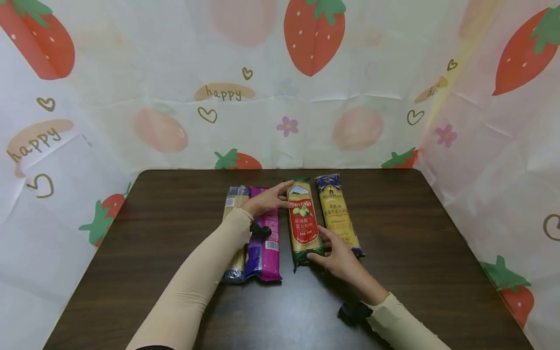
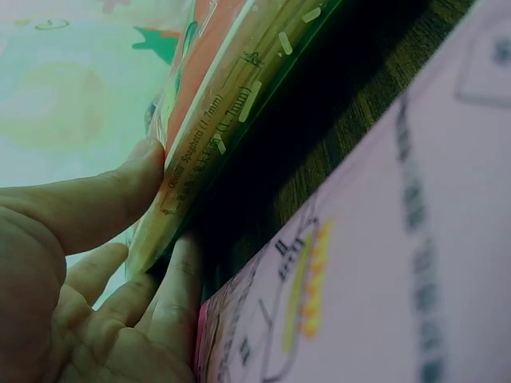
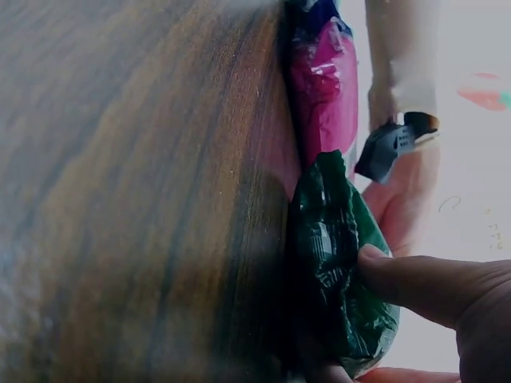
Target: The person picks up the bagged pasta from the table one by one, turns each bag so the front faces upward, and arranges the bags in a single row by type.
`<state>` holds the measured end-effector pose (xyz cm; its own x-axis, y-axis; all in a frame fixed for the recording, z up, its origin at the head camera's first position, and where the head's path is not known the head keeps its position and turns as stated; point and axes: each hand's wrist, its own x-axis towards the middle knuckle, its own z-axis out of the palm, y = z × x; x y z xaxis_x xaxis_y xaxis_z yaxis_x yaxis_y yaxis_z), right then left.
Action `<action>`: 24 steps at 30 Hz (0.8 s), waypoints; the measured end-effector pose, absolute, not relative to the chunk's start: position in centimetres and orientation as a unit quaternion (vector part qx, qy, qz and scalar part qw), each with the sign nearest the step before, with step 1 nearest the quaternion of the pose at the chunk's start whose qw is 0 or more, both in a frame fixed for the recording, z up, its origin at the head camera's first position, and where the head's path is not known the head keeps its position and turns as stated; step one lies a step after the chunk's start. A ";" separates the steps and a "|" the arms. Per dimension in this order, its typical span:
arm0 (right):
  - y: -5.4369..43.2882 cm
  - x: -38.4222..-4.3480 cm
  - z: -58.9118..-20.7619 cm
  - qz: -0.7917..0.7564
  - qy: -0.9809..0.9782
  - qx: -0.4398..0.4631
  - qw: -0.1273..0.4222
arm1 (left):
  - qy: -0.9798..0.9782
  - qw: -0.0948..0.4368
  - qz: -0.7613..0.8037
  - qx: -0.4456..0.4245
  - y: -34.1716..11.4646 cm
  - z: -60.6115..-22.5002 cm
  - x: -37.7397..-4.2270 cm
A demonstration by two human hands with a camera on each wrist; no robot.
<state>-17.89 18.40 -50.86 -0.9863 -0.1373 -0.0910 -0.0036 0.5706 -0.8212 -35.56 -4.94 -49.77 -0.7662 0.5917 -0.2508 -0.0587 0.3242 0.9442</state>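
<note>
A spaghetti packet (image 1: 303, 218) with a red label and green ends lies between my hands. My left hand (image 1: 268, 200) holds its far left side; in the left wrist view the thumb (image 2: 132, 187) is on the upper edge and fingers reach below. My right hand (image 1: 339, 257) grips the near right corner, its thumb (image 3: 399, 275) pressed on the crinkled green end (image 3: 339, 263). Left of it, a pink and purple packet (image 1: 270, 253) lies partly under my left wrist. To the right lies a yellow and blue pasta packet (image 1: 338, 209), close by my right hand.
A clear pasta packet (image 1: 236, 267) lies against the pink one's left side, partly covered by my left forearm. All rest on a dark wooden table (image 1: 393, 218). A strawberry-print sheet (image 1: 262, 121) stands behind the table and along both sides.
</note>
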 end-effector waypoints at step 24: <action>17.3 -16.3 -48.9 -0.359 0.927 -0.108 0.006 | 0.803 0.252 0.486 0.235 -7.4 -48.1 -34.7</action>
<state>-16.27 17.28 -48.95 -0.9765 -0.2053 0.0661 -0.1964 0.7193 -0.6664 -34.75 -7.40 -48.11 -0.7625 0.6224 -0.1767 0.1320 0.4170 0.8993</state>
